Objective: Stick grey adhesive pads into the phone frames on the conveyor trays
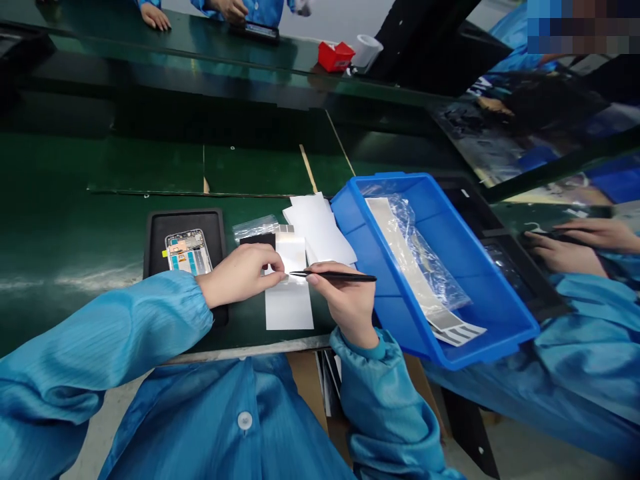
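Note:
Black tweezers [345,275] are gripped in my right hand [347,303], their tips pointing left. My left hand [245,275] is closed in a pinch close to those tips; what its fingers hold, if anything, is too small to name. Beneath both hands lies a white paper strip [289,310], with a shiny sticker sheet [291,250] at its upper part. To the left, an opened phone [189,251] with its inner parts showing rests in a black tray [155,233], partly hidden by my left hand and sleeve.
A blue bin [400,293] at right holds sticker strips [400,247] and clear plastic bags [430,267]. White sheets [320,230] lie beside it. Right of the bin are a co-worker's hands [575,250]. Across the bench are other people's hands, a red box [335,57] and a white roll [367,51].

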A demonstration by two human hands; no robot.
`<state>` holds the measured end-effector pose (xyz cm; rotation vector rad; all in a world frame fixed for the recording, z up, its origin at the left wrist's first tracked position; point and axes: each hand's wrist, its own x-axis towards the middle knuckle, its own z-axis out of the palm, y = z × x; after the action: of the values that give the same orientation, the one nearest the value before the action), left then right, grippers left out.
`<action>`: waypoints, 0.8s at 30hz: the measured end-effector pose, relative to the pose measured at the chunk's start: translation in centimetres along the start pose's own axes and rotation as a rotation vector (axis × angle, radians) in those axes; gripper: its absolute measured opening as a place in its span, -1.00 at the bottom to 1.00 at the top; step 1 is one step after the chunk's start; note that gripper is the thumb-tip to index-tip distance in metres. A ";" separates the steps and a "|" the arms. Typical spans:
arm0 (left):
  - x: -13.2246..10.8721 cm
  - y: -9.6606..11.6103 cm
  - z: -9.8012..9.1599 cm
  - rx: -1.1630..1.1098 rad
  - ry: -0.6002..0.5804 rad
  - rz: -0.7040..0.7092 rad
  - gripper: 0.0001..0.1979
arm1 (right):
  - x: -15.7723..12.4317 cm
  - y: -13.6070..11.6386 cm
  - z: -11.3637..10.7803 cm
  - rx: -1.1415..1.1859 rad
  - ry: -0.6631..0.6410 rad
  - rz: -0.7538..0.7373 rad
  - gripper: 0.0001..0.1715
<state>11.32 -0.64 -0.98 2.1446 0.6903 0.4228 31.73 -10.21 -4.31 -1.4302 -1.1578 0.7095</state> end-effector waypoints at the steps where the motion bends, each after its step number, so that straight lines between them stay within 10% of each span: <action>1: -0.4 -0.2 -0.3 -0.007 0.012 -0.025 -0.88 | 0.1 0.0 0.4 0.008 -0.008 0.002 -0.85; 16: -5.6 -3.5 -3.6 -0.153 0.160 -0.133 -0.88 | 0.9 -0.1 7.1 0.166 -0.167 0.120 -0.84; 24: -9.0 -7.3 -6.8 0.158 0.403 -0.105 -0.85 | 1.6 -1.0 10.3 0.167 -0.146 0.138 -0.87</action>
<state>-1.72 1.73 -3.22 2.1778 1.0879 0.7778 22.68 -4.97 -5.22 -1.3437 -1.0903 0.9985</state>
